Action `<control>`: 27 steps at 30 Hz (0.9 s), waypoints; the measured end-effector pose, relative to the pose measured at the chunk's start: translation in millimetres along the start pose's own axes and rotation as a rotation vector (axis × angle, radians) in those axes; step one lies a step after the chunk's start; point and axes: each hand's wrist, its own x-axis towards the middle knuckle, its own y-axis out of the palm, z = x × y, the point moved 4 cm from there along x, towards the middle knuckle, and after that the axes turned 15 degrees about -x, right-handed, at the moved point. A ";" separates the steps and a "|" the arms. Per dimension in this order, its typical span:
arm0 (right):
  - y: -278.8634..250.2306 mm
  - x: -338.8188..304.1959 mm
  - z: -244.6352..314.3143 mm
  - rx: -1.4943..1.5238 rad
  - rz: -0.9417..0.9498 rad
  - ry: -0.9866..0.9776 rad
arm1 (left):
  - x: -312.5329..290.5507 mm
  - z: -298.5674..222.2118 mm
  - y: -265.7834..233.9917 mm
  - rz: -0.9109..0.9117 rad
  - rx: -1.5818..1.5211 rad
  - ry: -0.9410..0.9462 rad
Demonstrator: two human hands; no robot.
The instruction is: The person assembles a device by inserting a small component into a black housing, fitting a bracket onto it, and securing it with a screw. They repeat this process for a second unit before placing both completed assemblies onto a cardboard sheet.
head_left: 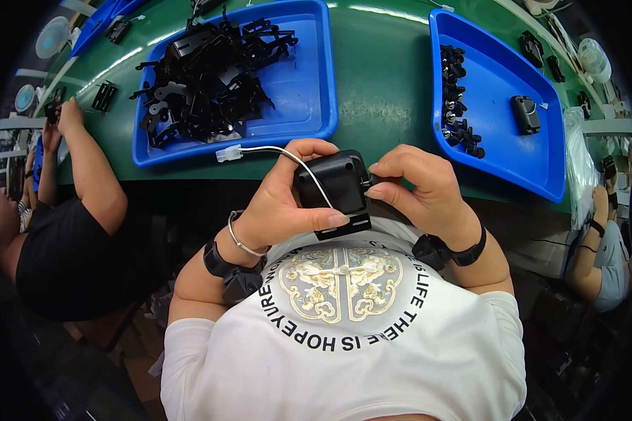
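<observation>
Holding the black box-shaped housing (336, 189) up at your chest, just off the near edge of the green worktop (383, 84), you have both hands on it. Your left hand (281, 200) wraps the left side, its grip clamped on the body with the thumb lying across the lower front edge. Your right hand (421, 186) comes in from the other side, fingertips pinched together at the housing's right edge on something too small to make out.

A white wire (288, 156) runs from the housing up over your left fingers and ends in a small white connector (229, 153), hanging free just by the near rim of the left blue tray (316, 84).

Progress, as I judge it: this unit is mid-assembly, with the casing and wire together and the right-side detail being worked. Plenty looks left, since the left tray carries a big heap of black brackets (207, 77), while the right blue tray (512, 151) has a row of small black fittings (456, 98) and one lone black unit (525, 114).

The housing's long axis runs roughly away from you, tilted slightly left at the top. Its broad face looks up, and the wire exits toward the far left.
</observation>
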 end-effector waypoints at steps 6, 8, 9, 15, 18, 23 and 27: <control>4.5 1.1 1.7 -0.095 -0.009 -0.028 | -0.1 0.6 0.0 -0.087 0.083 0.039; 7.6 1.8 0.1 -0.123 0.008 -0.024 | -0.8 -1.3 0.4 -0.106 0.146 0.062; 8.7 2.0 -0.6 -0.138 0.017 -0.023 | -0.9 -2.8 1.5 -0.104 0.148 0.052; 13.5 -2.0 -1.4 0.048 0.008 0.130 | -0.2 -2.8 5.3 -0.085 0.158 0.130; 16.5 -2.8 -4.4 0.320 -0.090 0.313 | 1.9 -1.6 5.2 -0.108 0.116 0.102; 8.1 2.6 5.3 0.029 -0.148 0.069 | 2.1 1.5 -0.6 -0.148 0.067 0.096; 2.5 4.7 9.1 -0.067 -0.097 -0.036 | 1.9 -3.8 -1.4 -0.124 0.146 0.144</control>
